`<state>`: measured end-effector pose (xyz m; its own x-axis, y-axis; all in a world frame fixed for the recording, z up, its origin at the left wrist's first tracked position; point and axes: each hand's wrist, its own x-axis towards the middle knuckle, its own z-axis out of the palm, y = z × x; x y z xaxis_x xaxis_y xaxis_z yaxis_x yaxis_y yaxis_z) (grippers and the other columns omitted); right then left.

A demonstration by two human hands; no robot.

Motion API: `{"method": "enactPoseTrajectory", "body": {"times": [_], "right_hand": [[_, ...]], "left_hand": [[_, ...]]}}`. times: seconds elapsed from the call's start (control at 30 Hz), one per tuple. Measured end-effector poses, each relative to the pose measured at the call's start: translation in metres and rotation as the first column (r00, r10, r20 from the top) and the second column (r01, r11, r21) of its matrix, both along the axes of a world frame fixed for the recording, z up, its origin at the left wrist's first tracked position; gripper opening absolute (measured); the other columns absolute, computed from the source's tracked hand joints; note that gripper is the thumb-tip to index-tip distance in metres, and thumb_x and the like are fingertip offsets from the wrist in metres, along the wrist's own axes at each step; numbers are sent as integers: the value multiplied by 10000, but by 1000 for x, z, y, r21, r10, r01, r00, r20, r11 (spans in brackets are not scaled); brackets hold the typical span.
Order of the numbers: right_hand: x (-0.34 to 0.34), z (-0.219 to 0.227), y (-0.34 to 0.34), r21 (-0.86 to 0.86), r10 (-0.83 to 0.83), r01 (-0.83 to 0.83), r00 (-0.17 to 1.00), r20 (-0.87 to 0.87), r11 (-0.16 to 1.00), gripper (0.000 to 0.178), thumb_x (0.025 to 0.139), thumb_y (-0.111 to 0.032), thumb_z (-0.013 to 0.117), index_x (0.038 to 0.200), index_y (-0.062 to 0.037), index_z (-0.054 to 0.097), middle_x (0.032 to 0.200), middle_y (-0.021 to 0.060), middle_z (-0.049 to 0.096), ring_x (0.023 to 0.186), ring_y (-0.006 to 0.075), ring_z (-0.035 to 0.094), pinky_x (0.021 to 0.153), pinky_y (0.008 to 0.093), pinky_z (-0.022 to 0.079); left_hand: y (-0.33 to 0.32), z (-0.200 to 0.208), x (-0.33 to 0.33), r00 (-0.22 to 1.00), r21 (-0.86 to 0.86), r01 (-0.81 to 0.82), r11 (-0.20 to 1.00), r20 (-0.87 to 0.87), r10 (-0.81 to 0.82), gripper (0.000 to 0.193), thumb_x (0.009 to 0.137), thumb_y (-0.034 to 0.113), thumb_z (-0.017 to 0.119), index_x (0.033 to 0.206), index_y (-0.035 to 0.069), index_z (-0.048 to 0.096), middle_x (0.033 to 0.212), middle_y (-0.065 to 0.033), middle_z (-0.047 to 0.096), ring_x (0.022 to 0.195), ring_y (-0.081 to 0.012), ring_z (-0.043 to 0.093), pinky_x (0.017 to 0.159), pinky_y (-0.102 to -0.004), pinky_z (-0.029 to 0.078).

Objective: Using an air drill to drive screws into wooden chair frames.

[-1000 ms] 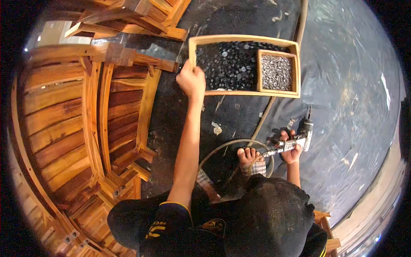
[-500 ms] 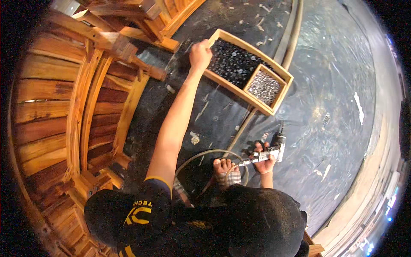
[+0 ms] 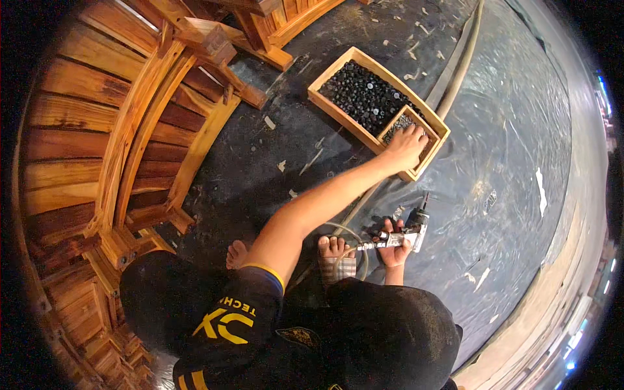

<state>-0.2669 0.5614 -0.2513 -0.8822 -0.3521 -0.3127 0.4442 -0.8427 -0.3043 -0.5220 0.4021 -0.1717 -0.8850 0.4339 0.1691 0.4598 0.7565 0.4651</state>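
Note:
A wooden box [image 3: 342,116] lies on the floor covering ahead of me. Its larger part holds small black round caps [image 3: 364,94], a few of them pale. A smaller wooden compartment at its right end holds small silver metal pieces that look like screws [image 3: 398,123]. My left hand [image 3: 404,148] reaches into that compartment, fingers curled down and closed among the silver pieces; the fingertips are hidden. Low on the right, my right hand [image 3: 394,250] is wrapped round a silver air drill [image 3: 408,238], its dark bit pointing away from me.
A thin air hose [image 3: 364,263] loops from the drill past my bare foot [image 3: 335,247]. Slatted wooden furniture [image 3: 71,136] fills the left side. A long pole or pipe [image 3: 463,62] lies beyond the box. Wood scraps dot the black sheeting [image 3: 494,214].
My left hand has let go of the box's far left corner and moved right into the small compartment. My right hand still holds the drill, nearly in place.

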Motion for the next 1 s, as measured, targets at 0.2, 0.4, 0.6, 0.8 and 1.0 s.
{"method": "enactPoseTrajectory", "body": {"times": [0.2, 0.4, 0.6, 0.8, 1.0], "right_hand": [[-5, 3, -11, -40, 24, -25, 1000, -12, 999, 551, 737, -313, 731, 1258, -226, 576, 1339, 141, 541, 1108, 300, 571, 921, 525, 465], [-4, 1, -10, -83, 12, -14, 1000, -19, 996, 557, 733, -281, 736, 1259, -188, 580, 1332, 156, 545, 1138, 282, 552, 884, 543, 485], [-6, 11, -11, -41, 8, -9, 1000, -15, 999, 547, 741, -291, 740, 1252, -188, 574, 1320, 147, 550, 1114, 265, 562, 893, 519, 477], [-9, 12, -12, -28, -5, 5, 1000, -6, 1000, 540, 744, -289, 753, 1245, -190, 578, 1302, 141, 545, 1058, 222, 561, 882, 505, 478], [-6, 6, -11, -70, -6, 5, 1000, -18, 998, 535, 750, -264, 750, 1256, -195, 595, 1317, 151, 538, 1063, 215, 569, 883, 499, 480]], "left_hand": [[-27, -7, -14, 986, -212, 155, 965, 89, -139, 321, 836, 277, 595, 1062, 51, 635, 1080, -176, 622, 1063, -352, 588, 829, -517, 496], [-27, -11, -3, 969, -104, 211, 972, 149, -195, 255, 904, 246, 527, 931, 26, 654, 937, -225, 628, 851, -369, 655, 717, -486, 549], [-24, 8, -5, 985, -104, 150, 983, 105, -139, 512, 801, 301, 699, 1216, 49, 537, 1283, -192, 507, 1218, -351, 481, 1004, -500, 415], [-19, 8, -15, 967, -275, 210, 938, 197, -159, 550, 815, 338, 685, 1269, 71, 526, 1263, -154, 543, 1257, -319, 458, 960, -525, 446], [-13, 16, -26, 906, -300, 296, 907, 387, -168, 388, 825, 321, 649, 1085, 33, 659, 1109, -188, 647, 1080, -358, 602, 868, -520, 502]]}}
